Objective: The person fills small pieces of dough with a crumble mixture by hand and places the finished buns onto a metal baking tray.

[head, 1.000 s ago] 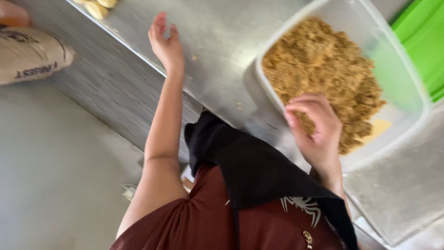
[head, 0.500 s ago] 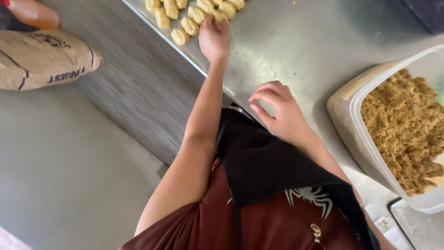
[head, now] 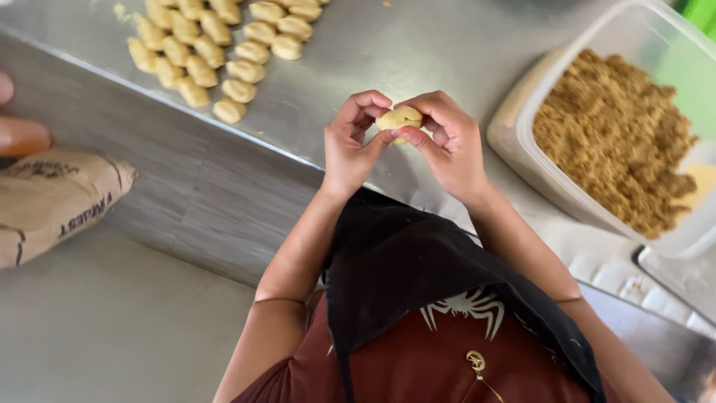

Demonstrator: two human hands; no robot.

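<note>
A small pale dough piece (head: 400,119) sits pinched between both my hands above the steel counter (head: 373,52). My left hand (head: 350,142) grips its left side with thumb and fingers. My right hand (head: 447,142) closes over its right side. Several shaped dough pieces (head: 216,52) lie in rows on the counter at the upper left. A clear plastic tub (head: 522,160) of brown crumbly filling (head: 611,142) stands at the right.
A brown paper sack (head: 52,201) lies on the grey floor at the left, with part of someone's foot (head: 19,134) above it. The counter's front edge (head: 186,119) runs diagonally. A green object (head: 701,11) shows at the top right corner.
My left hand came back from the rows of dough pieces, and both hands met in front of me on one dough piece. The view shifted, bringing the tub closer.
</note>
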